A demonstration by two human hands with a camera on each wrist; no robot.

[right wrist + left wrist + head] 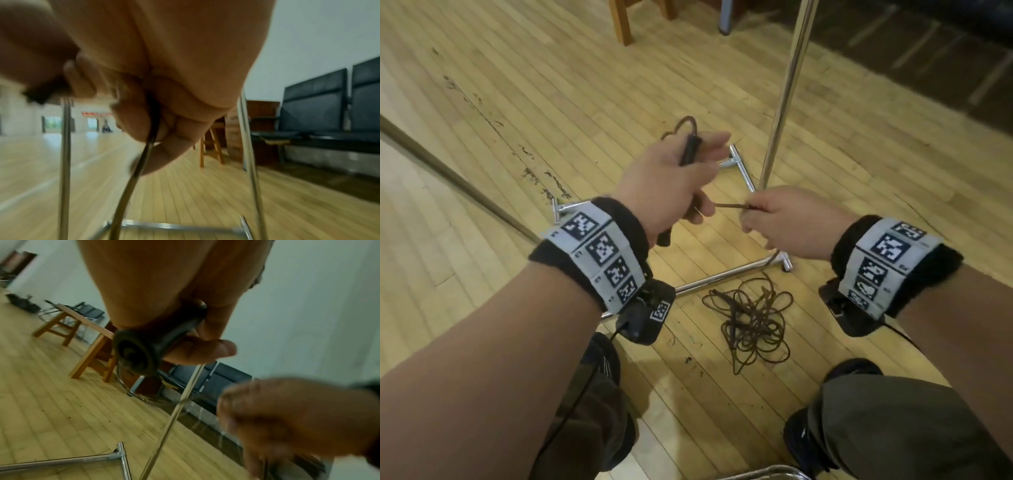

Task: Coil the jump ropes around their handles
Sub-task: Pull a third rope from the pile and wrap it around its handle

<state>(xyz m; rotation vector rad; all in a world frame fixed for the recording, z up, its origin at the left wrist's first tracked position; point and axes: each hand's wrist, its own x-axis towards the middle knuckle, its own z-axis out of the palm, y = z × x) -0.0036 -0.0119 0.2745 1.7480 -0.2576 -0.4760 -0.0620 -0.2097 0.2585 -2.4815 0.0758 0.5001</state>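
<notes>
1. Left hand (671, 178) curled round a black handle (690, 150) held up in front of the body; short loop of brown rope (681, 124) arching out of the handle's top end.
2. Right hand (791, 222) closed in a pinch on a taut stretch of the same rope (729, 206), running across from under the left hand.
3. Remaining rope lying in a loose tangled heap (750, 322) on the wooden floor (517, 102), just beside the chrome stand base (722, 279).
4. Judged light and limp: thin cord, no stiffness, likely to spring off the handle without steady tension.
5. Handle rigid and likely grippy: best gripped mid-length, leaving room for the wraps.
6. Rope best pinched close to the handle, fed turn by turn.
7. Snag risk in the heap; knots probable under a hard pull.
</notes>
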